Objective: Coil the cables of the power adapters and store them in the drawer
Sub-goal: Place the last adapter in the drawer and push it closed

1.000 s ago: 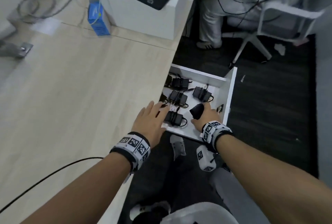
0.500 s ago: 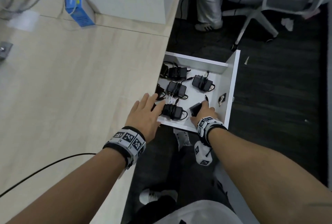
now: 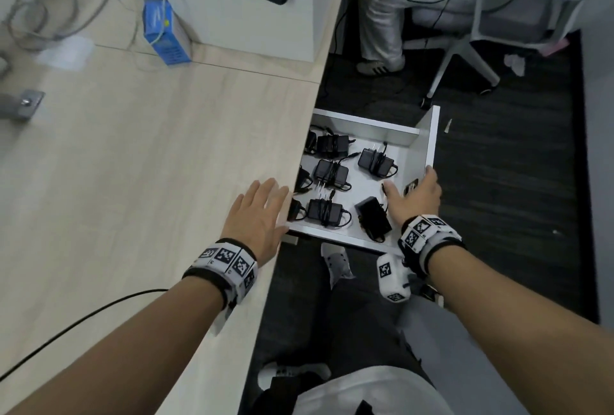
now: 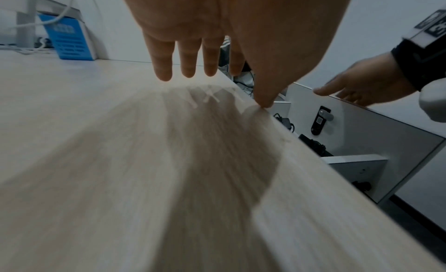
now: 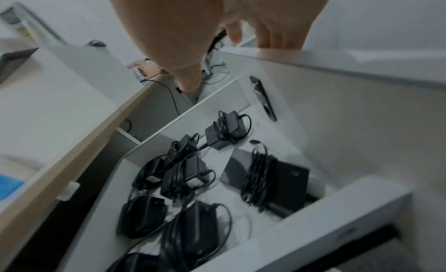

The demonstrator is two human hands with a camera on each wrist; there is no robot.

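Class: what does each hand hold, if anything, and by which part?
Nothing is held. The left hand rests flat on the desk; the right hand lays fingers over the top of the drawer front.

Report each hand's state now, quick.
Left hand: open, fingers straight, at the edge of the light wooden desk.
Right hand: open, holding nothing, fingers resting on the front rim of the white drawer.

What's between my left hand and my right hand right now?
Head view: in the drawer, a coiled adapter and an angled adapter nearer the right hand.
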